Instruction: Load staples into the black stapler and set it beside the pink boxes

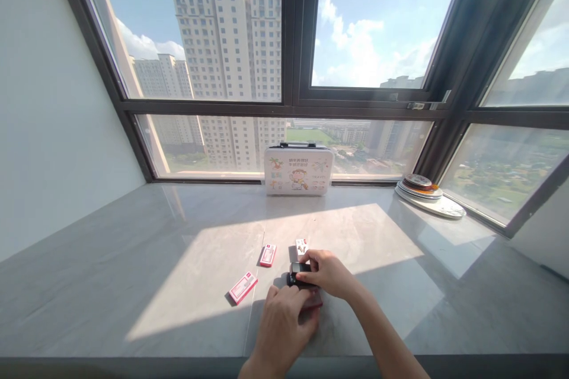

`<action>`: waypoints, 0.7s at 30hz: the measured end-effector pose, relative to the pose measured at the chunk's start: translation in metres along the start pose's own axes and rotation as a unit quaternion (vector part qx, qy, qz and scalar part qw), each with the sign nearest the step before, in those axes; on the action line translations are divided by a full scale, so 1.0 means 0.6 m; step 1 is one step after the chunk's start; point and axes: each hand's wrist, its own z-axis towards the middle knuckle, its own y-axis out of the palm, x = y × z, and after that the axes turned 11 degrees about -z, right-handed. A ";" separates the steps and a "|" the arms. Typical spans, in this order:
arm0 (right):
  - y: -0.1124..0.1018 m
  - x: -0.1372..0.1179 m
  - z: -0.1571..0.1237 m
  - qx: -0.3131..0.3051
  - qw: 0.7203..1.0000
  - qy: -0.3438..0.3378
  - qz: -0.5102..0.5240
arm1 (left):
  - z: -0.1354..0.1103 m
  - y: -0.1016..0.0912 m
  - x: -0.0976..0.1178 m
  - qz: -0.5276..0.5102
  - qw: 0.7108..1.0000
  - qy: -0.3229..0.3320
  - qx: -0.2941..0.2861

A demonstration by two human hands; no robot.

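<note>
My right hand pinches a small black object from above; its kind is partly hidden by the fingers. Just below it, my left hand curls round a flat, red-edged piece, most of it covered by the fingers and thumb. Behind the black object stands or lies a small white box with a printed picture. Two flat white-and-red boxes lie to the left: a smaller box and a longer box nearer me, turned at a slant.
A white case with cartoon prints and a dark handle stands upright against the window. At the right corner lies a stack of round plates or boards. The grey stone ledge ends at a front edge close to me.
</note>
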 end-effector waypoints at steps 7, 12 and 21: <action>0.001 0.000 -0.005 0.011 1.000 0.007 0.001 | -0.017 -0.031 -0.035 0.055 0.997 -0.008 0.047; -0.001 -0.001 -0.007 0.004 1.000 0.017 0.006 | -0.056 -0.083 -0.102 0.102 0.991 -0.014 0.086; 0.000 -0.013 -0.010 -0.015 0.999 0.034 0.016 | -0.040 -0.103 -0.129 0.144 0.981 -0.058 0.115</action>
